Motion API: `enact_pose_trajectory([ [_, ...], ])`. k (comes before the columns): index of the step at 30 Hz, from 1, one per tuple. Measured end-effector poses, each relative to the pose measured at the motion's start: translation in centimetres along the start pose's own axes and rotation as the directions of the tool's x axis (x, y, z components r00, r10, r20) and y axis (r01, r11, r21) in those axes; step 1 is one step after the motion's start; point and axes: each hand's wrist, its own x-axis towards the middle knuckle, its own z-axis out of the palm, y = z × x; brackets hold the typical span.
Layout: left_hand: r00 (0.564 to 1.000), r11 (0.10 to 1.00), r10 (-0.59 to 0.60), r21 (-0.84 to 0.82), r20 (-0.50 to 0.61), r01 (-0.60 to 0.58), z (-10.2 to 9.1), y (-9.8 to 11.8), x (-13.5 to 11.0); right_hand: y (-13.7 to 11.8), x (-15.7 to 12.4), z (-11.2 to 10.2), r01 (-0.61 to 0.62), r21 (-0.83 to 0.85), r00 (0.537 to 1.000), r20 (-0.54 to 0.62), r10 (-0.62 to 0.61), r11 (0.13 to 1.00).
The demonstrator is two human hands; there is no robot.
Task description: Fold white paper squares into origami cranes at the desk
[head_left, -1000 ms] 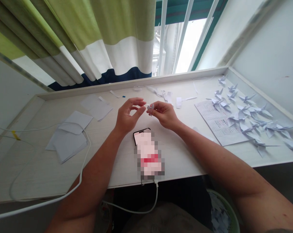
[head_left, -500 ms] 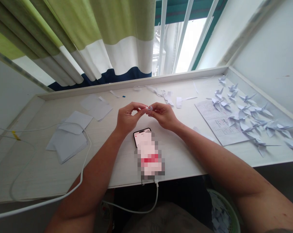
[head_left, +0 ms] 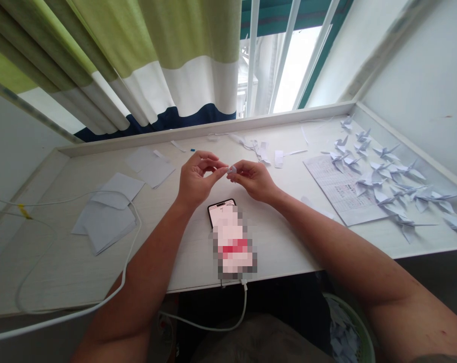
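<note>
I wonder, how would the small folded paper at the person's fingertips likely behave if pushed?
The small folded paper is probably very light, since the right hand pinches it with its fingertips. Its folds likely make it stiffer than the flat loose sheets. Being paper, it may still crease if pressed firmly.

At least fourteen folded white paper cranes [head_left: 385, 153] on one pale wooden desk [head_left: 277, 257]

With one black-rimmed, pink-screened phone [head_left: 232, 232] as clock centre, the cranes spread at two to three o'clock, overlapping too much for an exact count. One handwritten white paper sheet [head_left: 338, 196] lies at two. Toward twelve: one bare left hand [head_left: 198, 176], one bare right hand [head_left: 255, 180], one small folded white paper piece [head_left: 232, 170]. One pile of blank white paper [head_left: 111, 229], its sheets uncountable, sits at nine. At eleven: one tiny blue scrap [head_left: 192, 149] and one green, white and navy cloth curtain [head_left: 137, 65]. At four: one round green basket [head_left: 360, 322].
</note>
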Motion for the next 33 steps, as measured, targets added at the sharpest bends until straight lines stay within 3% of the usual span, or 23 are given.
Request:
enact_pose_trajectory([
  [8, 0.995, 0.998, -0.048, 0.052, 0.09, 0.044, -1.2, -0.1, 0.1, 0.3, 0.1, -0.2, -0.015, 0.055, 1.0, -0.01, 0.015, 0.998],
  [21, 0.999, 1.0, -0.012, 0.012, 0.045, 0.011, -0.2, 0.1, 0.1, -0.6, 0.0, 0.0, -0.021, -0.008, 0.998, 0.055, 0.022, 1.0],
  [33, 0.987, 0.991, -0.129, -0.026, 0.095, 0.132, -0.4, 0.0, 0.1, -0.7, -0.2, 0.1, -0.081, 0.023, 0.994, 0.072, 0.08, 0.996],
])
